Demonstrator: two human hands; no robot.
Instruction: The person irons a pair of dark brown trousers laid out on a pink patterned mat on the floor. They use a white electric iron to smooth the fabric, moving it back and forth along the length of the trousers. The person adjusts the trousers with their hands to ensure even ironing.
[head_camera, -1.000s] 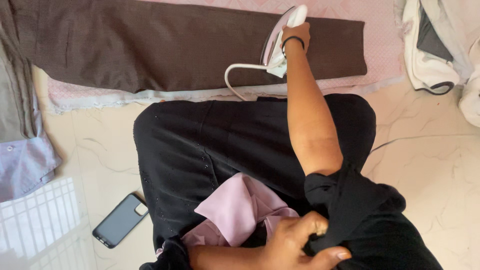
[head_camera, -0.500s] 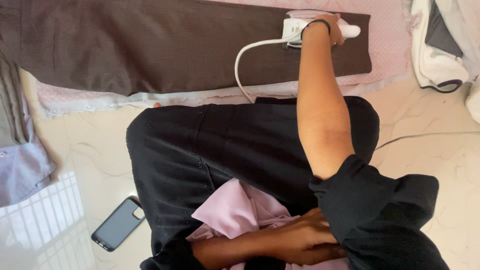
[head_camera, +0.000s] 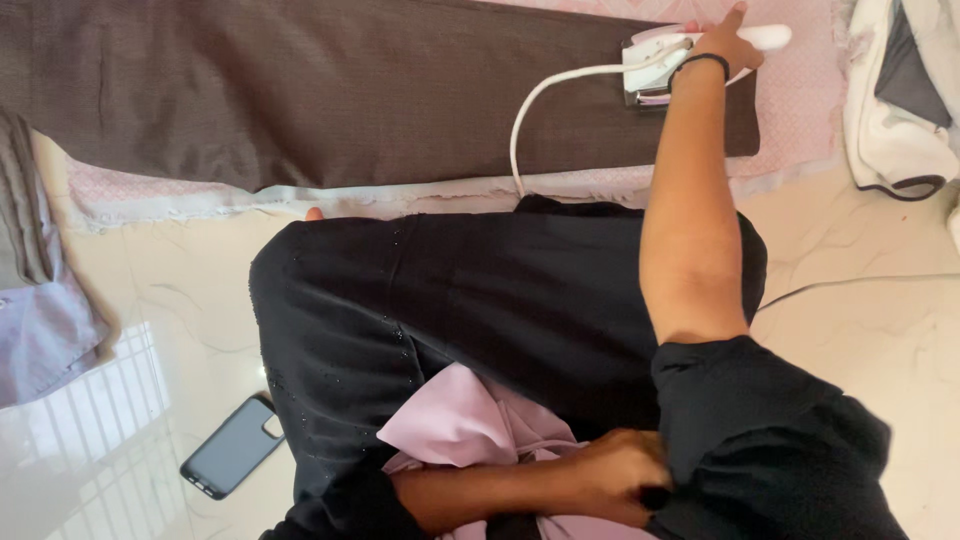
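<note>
My right hand (head_camera: 722, 42) grips the handle of a white and pink iron (head_camera: 660, 62) at the right end of a dark brown garment (head_camera: 330, 90). The garment lies flat on a pink patterned cloth (head_camera: 800, 110) spread on the floor. A white cord (head_camera: 545, 95) loops from the iron's back toward my lap. My left hand (head_camera: 615, 475) rests low in my lap, fingers curled against my black right sleeve (head_camera: 760, 440), beside a bunched lilac cloth (head_camera: 455, 425). My knees are covered by a black robe (head_camera: 450, 290).
A dark phone (head_camera: 228, 445) lies face up on the pale marble floor at lower left. Grey and lilac clothes (head_camera: 40, 310) are piled at the left edge. White and dark garments (head_camera: 900, 110) are heaped at upper right. A thin cable (head_camera: 850, 280) crosses the floor at right.
My right hand has slid the iron to the right along the brown garment, from its middle-right to its right end. My left hand has tucked lower against the right sleeve.
</note>
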